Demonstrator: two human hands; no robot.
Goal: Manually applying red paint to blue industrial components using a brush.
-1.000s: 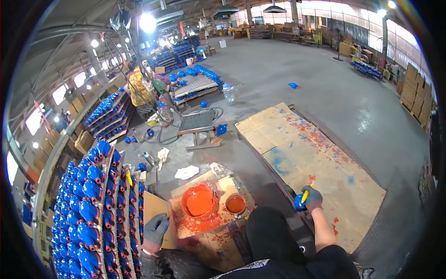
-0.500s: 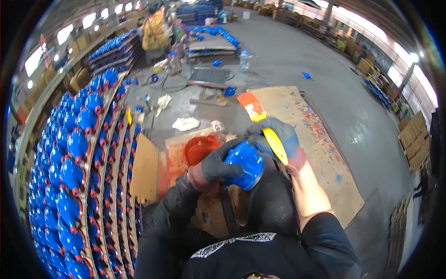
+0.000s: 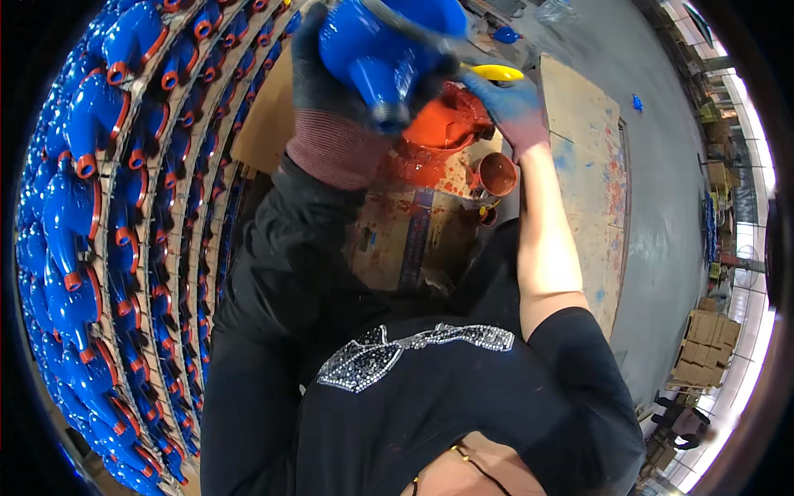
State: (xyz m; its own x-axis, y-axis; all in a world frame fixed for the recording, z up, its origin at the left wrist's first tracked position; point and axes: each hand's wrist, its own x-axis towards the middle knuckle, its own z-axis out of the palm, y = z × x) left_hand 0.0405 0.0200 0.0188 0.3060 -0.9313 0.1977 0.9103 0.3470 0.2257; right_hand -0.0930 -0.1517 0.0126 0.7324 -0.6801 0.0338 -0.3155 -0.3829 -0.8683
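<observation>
My left hand (image 3: 331, 91), in a dark glove with a maroon cuff, grips a glossy blue part (image 3: 364, 45) with a flared body and a short spout pointing toward me. My right hand (image 3: 513, 103), in a blue-stained glove, is closed round the yellow handle of a paintbrush (image 3: 496, 73). It is close to the part's right side; motion blur hides whether they touch. The brush's bristles are hidden. Below the hands sits a red paint-covered container (image 3: 442, 124), with a small round red cup (image 3: 499, 174) to its right.
Tiered racks (image 3: 157, 248) at left carry many blue parts with red-painted edges. Brown cardboard (image 3: 269, 124) stands beside them. A paint-spotted board (image 3: 587, 149) lies on the floor at right. Stacked cartons (image 3: 707, 347) and a person (image 3: 686, 422) are at the far right.
My head view has tipped down, so more of my torso shows. The blue part is now higher in view and turned, its spout toward me. Both hands keep their holds; the red bristles are no longer visible.
</observation>
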